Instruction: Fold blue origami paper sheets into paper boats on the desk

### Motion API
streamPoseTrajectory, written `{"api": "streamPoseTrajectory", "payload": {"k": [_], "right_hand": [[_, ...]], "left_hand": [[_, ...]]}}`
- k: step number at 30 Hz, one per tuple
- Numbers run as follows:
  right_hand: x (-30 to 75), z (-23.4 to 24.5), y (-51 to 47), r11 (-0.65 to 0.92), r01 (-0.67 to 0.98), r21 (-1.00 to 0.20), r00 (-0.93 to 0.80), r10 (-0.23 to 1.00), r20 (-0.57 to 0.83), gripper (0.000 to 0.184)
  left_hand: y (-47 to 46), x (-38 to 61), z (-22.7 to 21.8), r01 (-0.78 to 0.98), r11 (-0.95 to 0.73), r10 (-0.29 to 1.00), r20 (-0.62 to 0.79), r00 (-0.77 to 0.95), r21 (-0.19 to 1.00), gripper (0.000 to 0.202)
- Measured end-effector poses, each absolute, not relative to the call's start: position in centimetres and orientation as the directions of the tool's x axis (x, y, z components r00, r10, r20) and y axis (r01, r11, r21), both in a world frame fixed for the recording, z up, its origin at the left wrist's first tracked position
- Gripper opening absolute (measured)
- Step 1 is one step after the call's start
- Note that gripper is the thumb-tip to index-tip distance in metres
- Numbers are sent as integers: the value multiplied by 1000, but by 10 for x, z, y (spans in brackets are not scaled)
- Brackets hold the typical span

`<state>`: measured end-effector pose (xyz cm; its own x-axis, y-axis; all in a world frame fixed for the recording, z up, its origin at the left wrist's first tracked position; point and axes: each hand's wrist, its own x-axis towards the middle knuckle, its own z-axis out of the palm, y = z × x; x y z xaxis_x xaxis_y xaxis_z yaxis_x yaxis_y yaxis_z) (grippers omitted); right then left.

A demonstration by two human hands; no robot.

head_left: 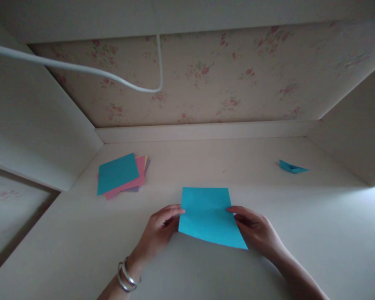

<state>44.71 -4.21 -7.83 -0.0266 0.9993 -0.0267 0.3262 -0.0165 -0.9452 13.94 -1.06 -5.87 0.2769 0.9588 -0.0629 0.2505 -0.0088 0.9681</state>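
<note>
Left hand (pixel 161 228), right hand (pixel 258 228) holding sheet (pixel 208 216) by side edges, fingers (pixel 175 211) seemingly pinched closed; stack (pixel 118 174) lying far left.

Lighting is dim; it comes from the right of the blue sheet (pixel 206 216), brightening the tabletop (pixel 346 233) there, while grey shade covers the panel (pixel 43 108) to the sheet's upper left. Fine detail looks soft.

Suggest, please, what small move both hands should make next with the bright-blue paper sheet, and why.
Probably lay the plain bright-blue paper sheet flat on the white tabletop: the left hand and right hand pinch its opposite sides, and its near edge looks slightly bowed.
</note>
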Motion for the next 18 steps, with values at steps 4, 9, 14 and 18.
{"api": "streamPoseTrajectory", "payload": {"k": [4,9,14,18], "right_hand": [[444,-70,-43,-12,314,-949,-29,999,-22,28],[443,-71,-43,5,317,-948,-31,1000,-5,29],[442,-77,-45,28,333,-942,-9,1000,26,28],[442,-76,-47,99,325,-941,-27,995,95,27]], "left_hand": [[-13,141,-61,243,73,956,-137,258,967,20],[-16,142,-64,182,125,955,-168,244,975,20],[-15,141,-63,152,45,928,-97,359,987,22],[-13,139,-63,134,-23,902,-37,429,991,22]]}}
